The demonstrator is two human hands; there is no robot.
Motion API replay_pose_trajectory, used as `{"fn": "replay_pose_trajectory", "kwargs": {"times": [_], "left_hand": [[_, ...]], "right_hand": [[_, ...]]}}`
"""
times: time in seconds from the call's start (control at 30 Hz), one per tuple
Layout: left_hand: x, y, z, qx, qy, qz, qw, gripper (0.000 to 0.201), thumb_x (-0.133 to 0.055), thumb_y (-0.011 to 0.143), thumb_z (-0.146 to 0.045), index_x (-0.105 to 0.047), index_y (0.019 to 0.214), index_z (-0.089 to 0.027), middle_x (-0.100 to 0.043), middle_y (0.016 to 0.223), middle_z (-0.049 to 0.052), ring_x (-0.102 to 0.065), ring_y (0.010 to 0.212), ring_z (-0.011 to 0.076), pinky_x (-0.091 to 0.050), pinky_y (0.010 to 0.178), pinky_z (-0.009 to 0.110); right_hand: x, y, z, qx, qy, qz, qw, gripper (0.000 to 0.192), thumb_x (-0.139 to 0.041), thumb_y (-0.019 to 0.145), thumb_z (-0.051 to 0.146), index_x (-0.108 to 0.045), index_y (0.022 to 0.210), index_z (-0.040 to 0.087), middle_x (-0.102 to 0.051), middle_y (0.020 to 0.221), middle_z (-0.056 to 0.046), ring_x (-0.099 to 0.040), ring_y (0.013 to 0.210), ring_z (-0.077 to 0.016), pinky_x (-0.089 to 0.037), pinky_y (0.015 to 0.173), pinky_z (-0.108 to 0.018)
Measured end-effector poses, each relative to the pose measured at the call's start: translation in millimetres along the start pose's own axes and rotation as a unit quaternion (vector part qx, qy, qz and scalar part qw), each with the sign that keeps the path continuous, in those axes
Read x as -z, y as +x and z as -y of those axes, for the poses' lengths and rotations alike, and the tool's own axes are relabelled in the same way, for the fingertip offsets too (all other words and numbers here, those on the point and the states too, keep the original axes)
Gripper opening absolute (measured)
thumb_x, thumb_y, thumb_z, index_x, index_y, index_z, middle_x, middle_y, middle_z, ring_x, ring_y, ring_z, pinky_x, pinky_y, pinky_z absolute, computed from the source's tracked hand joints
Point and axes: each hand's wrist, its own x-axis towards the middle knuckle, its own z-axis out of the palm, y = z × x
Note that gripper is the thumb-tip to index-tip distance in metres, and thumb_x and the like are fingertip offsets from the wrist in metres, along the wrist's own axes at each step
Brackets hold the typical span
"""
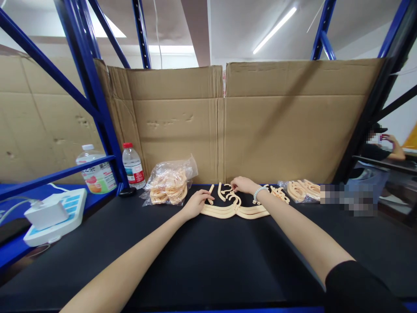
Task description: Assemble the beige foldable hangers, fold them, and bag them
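Note:
My left hand (196,203) lies low over the black table, fingers stretched out loosely with the tips at a short straight beige strip (211,189). My right hand (243,184), wearing a pale bead bracelet, has its fingers bent down and pinched at a small curved beige piece (227,187). What exactly lies under those fingertips is partly hidden. Long wavy beige strips (220,212) lie side by side in front of both hands. Between them are a short curved strip (220,191) and an arched piece (235,199). More small curly pieces (280,194) lie beyond my right wrist.
A clear bag of beige pieces (169,182) stands left; another bag (301,190) lies right. Cardboard panels (176,130) wall the back. Bottles (133,167), a power strip (70,217) and blue frame posts (100,108) are at left. Another person (378,150) is far right.

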Motion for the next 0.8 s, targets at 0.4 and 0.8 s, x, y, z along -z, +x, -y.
{"fn": "replay_pose_trajectory", "kwargs": {"times": [0.4, 0.8], "left_hand": [[8.9, -1.8, -2.4, 0.004, -0.043, -0.018, 0.999, 0.024, -0.054, 0.079, -0.009, -0.075, 0.081, -0.021, -0.059, 0.097, 0.006, -0.06, 0.096, 0.0191, -0.045, 0.094, 0.034], [13.9, -8.6, -32.9, 0.025, -0.201, -0.14, 0.969, 0.015, -0.049, 0.084, -0.023, -0.062, 0.091, -0.019, -0.06, 0.107, 0.007, -0.06, 0.092, 0.0198, -0.049, 0.088, 0.039]], "right_hand": [[15.1, -42.8, -15.1, -0.049, 0.281, -0.334, 0.898, 0.023, -0.051, 0.085, 0.039, -0.058, 0.078, 0.018, -0.054, 0.067, -0.001, -0.053, 0.066, -0.0165, -0.041, 0.064, -0.028], [12.2, -129.1, 52.6, -0.101, 0.681, -0.278, 0.669, 0.04, -0.073, 0.068, 0.05, -0.061, 0.086, 0.016, -0.059, 0.059, 0.001, -0.059, 0.051, -0.0121, -0.036, 0.043, -0.021]]}}
